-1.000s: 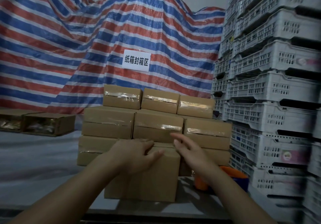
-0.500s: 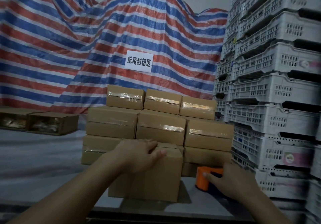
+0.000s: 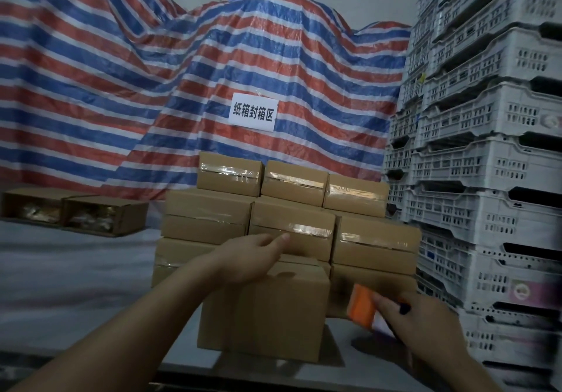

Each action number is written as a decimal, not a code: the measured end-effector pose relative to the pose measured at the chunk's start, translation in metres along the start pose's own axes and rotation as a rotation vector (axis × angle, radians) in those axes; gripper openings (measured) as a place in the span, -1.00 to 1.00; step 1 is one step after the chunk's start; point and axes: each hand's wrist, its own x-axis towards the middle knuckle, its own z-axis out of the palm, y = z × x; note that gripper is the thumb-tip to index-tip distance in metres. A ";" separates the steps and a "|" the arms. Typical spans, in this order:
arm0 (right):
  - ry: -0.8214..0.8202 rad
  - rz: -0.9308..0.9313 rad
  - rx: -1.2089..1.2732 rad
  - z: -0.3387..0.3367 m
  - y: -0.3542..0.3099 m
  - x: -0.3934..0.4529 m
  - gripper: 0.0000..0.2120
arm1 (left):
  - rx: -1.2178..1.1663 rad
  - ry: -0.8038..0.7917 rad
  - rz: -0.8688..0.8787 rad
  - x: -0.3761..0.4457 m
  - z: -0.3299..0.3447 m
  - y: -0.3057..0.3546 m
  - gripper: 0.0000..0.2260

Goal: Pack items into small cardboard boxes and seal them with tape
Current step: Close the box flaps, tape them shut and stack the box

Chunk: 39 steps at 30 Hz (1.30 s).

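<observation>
Left hand (image 3: 246, 257) lies flat, fingers straight, on top of the front cardboard box (image 3: 264, 315), which sits on the table just before the taped stack (image 3: 292, 209). Right hand (image 3: 422, 315) grips the orange tape dispenser (image 3: 362, 308), raised just right of that box.

Striped tarpaulin (image 3: 127, 66) backdrop (dimly lit), white sign (image 3: 253, 112), stacked grey crates (image 3: 486, 160) at right.

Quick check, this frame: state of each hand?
Left hand: open, resting on the front cardboard box.
Right hand: gripping the orange tape dispenser.
</observation>
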 end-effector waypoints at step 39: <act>-0.524 -0.245 0.425 -0.079 -0.220 0.093 -0.14 | -1.157 0.147 -0.250 -0.002 -0.037 -0.013 -0.88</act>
